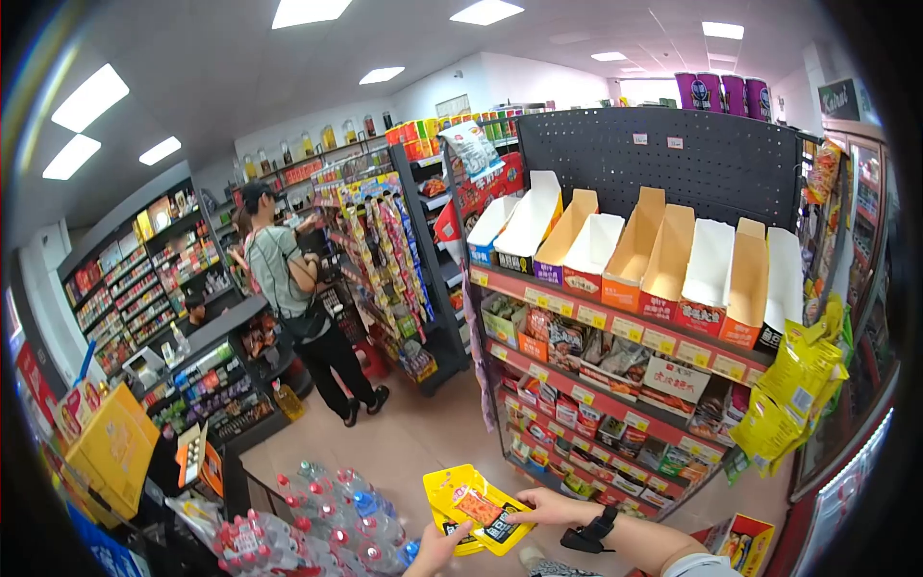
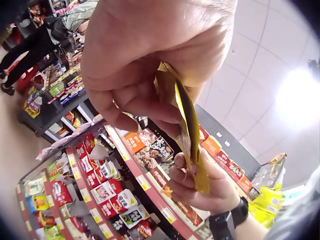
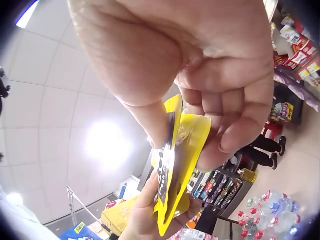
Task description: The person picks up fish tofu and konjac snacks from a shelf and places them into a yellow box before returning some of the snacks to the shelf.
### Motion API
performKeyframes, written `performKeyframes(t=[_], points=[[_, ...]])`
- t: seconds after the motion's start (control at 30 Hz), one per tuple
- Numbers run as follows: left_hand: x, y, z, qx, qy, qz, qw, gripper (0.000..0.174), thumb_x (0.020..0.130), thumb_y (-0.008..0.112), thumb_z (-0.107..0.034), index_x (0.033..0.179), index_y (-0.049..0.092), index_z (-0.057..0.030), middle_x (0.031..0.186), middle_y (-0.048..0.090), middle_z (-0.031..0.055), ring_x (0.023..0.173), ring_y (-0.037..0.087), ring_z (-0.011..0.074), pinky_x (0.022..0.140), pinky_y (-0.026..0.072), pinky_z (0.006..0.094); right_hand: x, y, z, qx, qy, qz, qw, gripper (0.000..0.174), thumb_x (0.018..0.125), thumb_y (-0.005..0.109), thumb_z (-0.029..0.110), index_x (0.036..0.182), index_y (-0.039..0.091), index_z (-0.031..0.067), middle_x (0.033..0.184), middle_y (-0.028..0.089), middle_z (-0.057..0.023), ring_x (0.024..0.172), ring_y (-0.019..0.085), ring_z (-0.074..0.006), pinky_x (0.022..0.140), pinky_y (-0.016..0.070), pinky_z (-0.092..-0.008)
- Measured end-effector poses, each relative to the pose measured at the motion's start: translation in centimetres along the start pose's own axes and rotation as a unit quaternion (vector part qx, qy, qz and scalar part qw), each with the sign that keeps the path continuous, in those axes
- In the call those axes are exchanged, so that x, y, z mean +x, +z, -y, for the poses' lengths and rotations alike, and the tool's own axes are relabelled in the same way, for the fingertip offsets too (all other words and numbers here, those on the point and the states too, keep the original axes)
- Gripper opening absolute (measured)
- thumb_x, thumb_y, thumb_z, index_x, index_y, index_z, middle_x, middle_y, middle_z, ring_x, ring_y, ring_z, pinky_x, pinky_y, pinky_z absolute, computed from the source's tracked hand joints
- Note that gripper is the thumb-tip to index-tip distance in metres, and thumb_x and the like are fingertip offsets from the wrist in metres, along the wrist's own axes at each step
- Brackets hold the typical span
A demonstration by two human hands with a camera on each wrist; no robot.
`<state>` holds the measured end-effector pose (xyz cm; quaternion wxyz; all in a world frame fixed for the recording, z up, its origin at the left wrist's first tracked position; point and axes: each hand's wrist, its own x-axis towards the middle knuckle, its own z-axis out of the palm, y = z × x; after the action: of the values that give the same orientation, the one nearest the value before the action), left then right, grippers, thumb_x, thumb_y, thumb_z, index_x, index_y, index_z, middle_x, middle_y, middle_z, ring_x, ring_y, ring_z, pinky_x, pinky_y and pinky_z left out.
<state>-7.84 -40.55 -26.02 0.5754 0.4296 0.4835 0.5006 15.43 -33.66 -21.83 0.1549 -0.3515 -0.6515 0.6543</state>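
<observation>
Two yellow snack packets [image 1: 492, 515] overlap low in the head view, the front one printed with orange food and a black panel. My left hand [image 1: 439, 550] pinches them at the lower left, thumb on the front face. On the opposite side my right hand [image 1: 555, 508] grips the right edge, a black band on its wrist. Seen edge-on in the right wrist view, the packets [image 3: 186, 165] spread slightly apart, with the right thumb [image 3: 150, 125] against one face. The left wrist view shows the left fingers [image 2: 145, 102] curled around the packet edge.
A shelf rack [image 1: 615, 332] with open cardboard boxes [image 1: 663, 264] on top stands ahead to the right. Yellow bags [image 1: 793, 385] hang at its end. Bottled drinks [image 1: 327, 514] stand at the lower left, near a yellow carton [image 1: 111, 457]. A person [image 1: 288, 279] stands by the counter.
</observation>
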Motion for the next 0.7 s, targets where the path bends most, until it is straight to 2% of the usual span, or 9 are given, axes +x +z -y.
performKeyframes(t=[0.07, 0.13, 0.2, 0.23, 0.33, 0.4, 0.5, 0.67, 0.7], points=[[2.5, 0.6, -1.7, 0.000, 0.027, -0.042, 0.999, 0.043, 0.082, 0.062, -0.016, 0.119, 0.045, -0.0019, 0.105, 0.057, 0.0059, 0.091, 0.057, 0.0144, 0.077, 0.0485, 0.0274, 2.4, -2.3, 0.1, 0.021, -0.020, -0.004, 1.000, 0.046, 0.081, 0.064, 0.037, 0.105, 0.055, -0.0015, 0.083, 0.060, -0.0029, 0.072, 0.056, -0.0071, 0.060, 0.0471, -0.0212], [6.1, 0.4, -2.5, 0.009, 0.037, -0.042, 0.998, 0.041, 0.083, 0.061, -0.016, 0.118, 0.046, -0.0018, 0.106, 0.057, 0.0065, 0.089, 0.057, 0.0146, 0.076, 0.0484, 0.0264, 4.6, -4.9, 0.6, 0.046, -0.040, -0.005, 0.998, 0.046, 0.081, 0.064, 0.038, 0.105, 0.055, -0.0004, 0.080, 0.060, -0.0025, 0.069, 0.056, -0.0067, 0.058, 0.0470, -0.0204], [8.7, 1.3, -5.1, 0.000, 0.009, -0.065, 0.998, 0.037, 0.084, 0.060, -0.014, 0.117, 0.048, -0.0020, 0.104, 0.057, 0.0048, 0.090, 0.056, 0.0125, 0.075, 0.0484, 0.0257, 6.6, -7.7, 1.1, 0.049, -0.020, 0.043, 0.998, 0.045, 0.080, 0.063, 0.040, 0.102, 0.056, 0.0013, 0.074, 0.060, -0.0017, 0.063, 0.057, -0.0076, 0.057, 0.0464, -0.0196], [9.7, 2.2, -5.9, -0.046, 0.041, -0.080, 0.995, 0.033, 0.083, 0.059, -0.013, 0.113, 0.051, -0.0007, 0.100, 0.060, 0.0085, 0.088, 0.058, 0.0171, 0.075, 0.0484, 0.0287, 8.0, -8.8, 0.9, 0.051, -0.023, 0.040, 0.998, 0.041, 0.080, 0.064, 0.039, 0.098, 0.059, 0.0027, 0.071, 0.061, -0.0014, 0.061, 0.058, -0.0079, 0.057, 0.0463, -0.0192], [15.1, 1.6, -6.1, -0.027, 0.115, -0.071, 0.990, 0.027, 0.081, 0.063, -0.008, 0.105, 0.054, 0.0020, 0.097, 0.061, 0.0063, 0.086, 0.059, 0.0124, 0.075, 0.0475, 0.0264, 10.5, -12.3, 2.5, 0.110, -0.015, 0.056, 0.992, 0.038, 0.080, 0.065, 0.037, 0.097, 0.060, 0.0030, 0.076, 0.063, -0.0024, 0.063, 0.059, -0.0077, 0.057, 0.0465, -0.0193], [16.4, 2.0, -7.0, -0.024, 0.126, -0.078, 0.989, 0.027, 0.081, 0.062, -0.006, 0.106, 0.054, 0.0018, 0.099, 0.061, 0.0061, 0.086, 0.059, 0.0127, 0.076, 0.0471, 0.0261, 11.4, -13.6, 3.7, 0.127, -0.009, 0.054, 0.990, 0.034, 0.081, 0.065, 0.030, 0.100, 0.062, 0.0015, 0.081, 0.063, -0.0027, 0.067, 0.058, -0.0072, 0.062, 0.0471, -0.0192], [18.7, 2.3, -7.8, -0.027, 0.129, -0.055, 0.990, 0.028, 0.081, 0.063, -0.005, 0.107, 0.054, 0.0018, 0.099, 0.061, 0.0065, 0.086, 0.059, 0.0129, 0.076, 0.0473, 0.0261, 12.4, -15.3, 4.7, 0.149, -0.074, -0.010, 0.986, 0.031, 0.080, 0.067, 0.023, 0.102, 0.062, 0.0017, 0.088, 0.063, -0.0006, 0.077, 0.057, -0.0061, 0.067, 0.0459, -0.0199], [23.5, 3.0, -9.7, 0.020, 0.125, 0.007, 0.992, 0.033, 0.079, 0.064, -0.005, 0.110, 0.052, 0.0017, 0.103, 0.060, 0.0075, 0.088, 0.059, 0.0138, 0.078, 0.0472, 0.0267, 12.7, -17.9, 6.9, 0.172, -0.093, -0.112, 0.974, 0.029, 0.081, 0.065, 0.014, 0.105, 0.059, -0.0005, 0.095, 0.063, -0.0031, 0.083, 0.057, -0.0083, 0.075, 0.0460, -0.0222], [24.6, 3.5, -9.9, 0.008, 0.136, 0.018, 0.990, 0.034, 0.079, 0.064, -0.004, 0.110, 0.052, 0.0015, 0.104, 0.059, 0.0076, 0.090, 0.058, 0.0138, 0.078, 0.0469, 0.0271, 12.9, -18.1, 7.1, 0.232, -0.141, -0.133, 0.953, 0.030, 0.081, 0.065, 0.014, 0.107, 0.059, 0.0001, 0.096, 0.062, -0.0035, 0.083, 0.057, -0.0081, 0.073, 0.0467, -0.0227]])
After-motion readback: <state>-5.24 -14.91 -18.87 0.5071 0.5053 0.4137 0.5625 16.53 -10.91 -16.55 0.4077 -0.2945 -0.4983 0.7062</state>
